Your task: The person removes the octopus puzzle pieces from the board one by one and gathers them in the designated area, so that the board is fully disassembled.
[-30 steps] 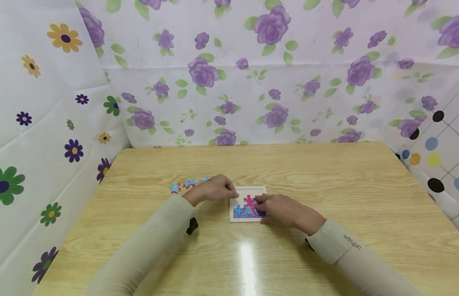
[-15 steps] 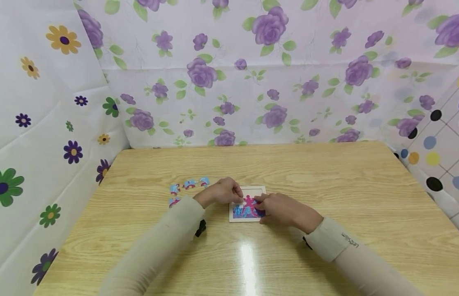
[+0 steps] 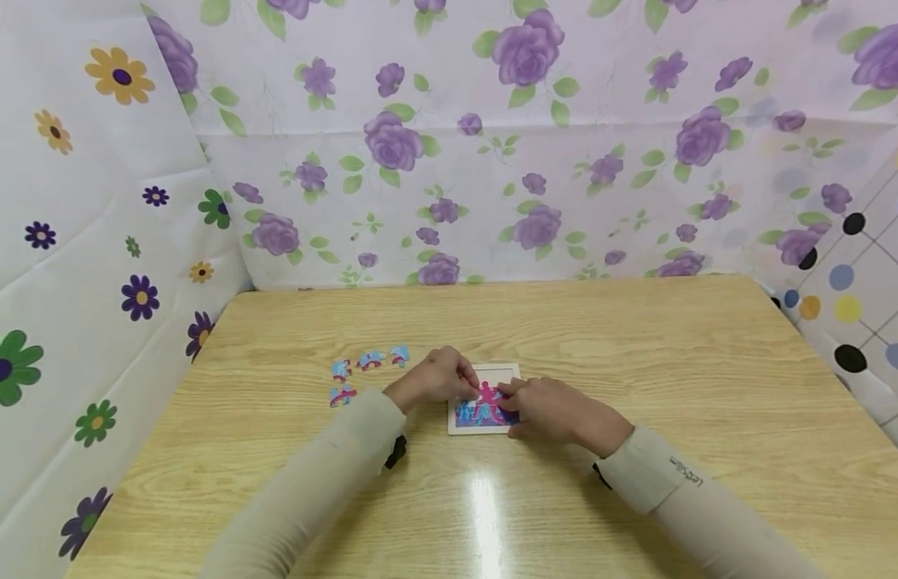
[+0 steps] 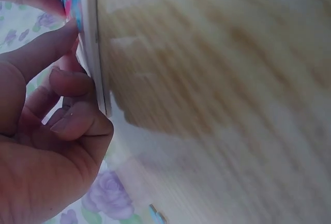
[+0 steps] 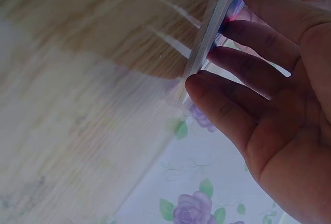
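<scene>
A small white-rimmed jigsaw tray (image 3: 485, 431) lies flat on the table. Pink and blue puzzle pieces (image 3: 487, 414) fill its near part, and a pink one stands at the middle. My left hand (image 3: 436, 376) is over the tray's left side, thumb and fingertips pinching a puzzle piece they largely hide. In the left wrist view the left thumb (image 4: 49, 50) meets the tray's surface while other fingers curl beside its edge. My right hand (image 3: 553, 412) holds the tray's right side, thumb at the near corner, fingers reaching over the pieces. The right wrist view shows those fingers (image 5: 248, 69) along the rim.
Several loose puzzle pieces lie left of the tray, among them one at the back (image 3: 371, 360) and one nearer (image 3: 342, 396). The wooden table (image 3: 600, 330) meets a flowered cloth (image 3: 449, 161) at its back edge.
My left hand has moved right and slightly nearer, from the tray's left rim to over the pieces, uncovering loose pieces behind the arm. The right hand stays at the tray.
</scene>
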A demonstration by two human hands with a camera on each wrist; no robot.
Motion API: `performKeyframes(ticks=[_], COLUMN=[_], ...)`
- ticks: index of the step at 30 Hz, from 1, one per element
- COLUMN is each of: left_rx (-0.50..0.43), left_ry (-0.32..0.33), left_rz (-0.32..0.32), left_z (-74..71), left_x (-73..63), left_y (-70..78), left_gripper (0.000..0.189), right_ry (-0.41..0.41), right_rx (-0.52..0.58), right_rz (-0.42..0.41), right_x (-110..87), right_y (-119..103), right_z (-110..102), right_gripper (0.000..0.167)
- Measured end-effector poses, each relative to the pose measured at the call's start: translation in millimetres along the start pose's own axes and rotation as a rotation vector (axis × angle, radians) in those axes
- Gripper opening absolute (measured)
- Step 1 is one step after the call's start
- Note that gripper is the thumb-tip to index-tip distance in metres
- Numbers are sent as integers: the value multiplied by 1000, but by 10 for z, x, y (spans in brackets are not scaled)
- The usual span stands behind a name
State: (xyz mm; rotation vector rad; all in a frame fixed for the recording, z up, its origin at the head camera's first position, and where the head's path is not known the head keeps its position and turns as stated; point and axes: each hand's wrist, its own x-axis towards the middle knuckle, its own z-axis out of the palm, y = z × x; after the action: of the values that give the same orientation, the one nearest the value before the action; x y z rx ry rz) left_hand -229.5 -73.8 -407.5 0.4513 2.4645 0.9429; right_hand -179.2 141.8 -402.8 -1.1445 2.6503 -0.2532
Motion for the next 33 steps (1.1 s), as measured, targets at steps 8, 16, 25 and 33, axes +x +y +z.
performKeyframes(ticks=[8,16,25,33], left_rx=[24,52,54,48], left_ry=[-2,-8,-19,-21], left_rz=[51,83,74,54], left_z=[19,16,9,13], left_x=[-7,-11,-13,-3], left_y=[4,5,-3,9], left_gripper=[5,5,5,5], right_ry=[-12,-11,-10,6], right_rx=[14,27,53,-38], right_rz=[14,8,13,-40], right_x=[1,3,1,-24], right_y=[-5,0,-9,-30], right_z=[-7,-16,-12,8], right_gripper=[46,47,46,37])
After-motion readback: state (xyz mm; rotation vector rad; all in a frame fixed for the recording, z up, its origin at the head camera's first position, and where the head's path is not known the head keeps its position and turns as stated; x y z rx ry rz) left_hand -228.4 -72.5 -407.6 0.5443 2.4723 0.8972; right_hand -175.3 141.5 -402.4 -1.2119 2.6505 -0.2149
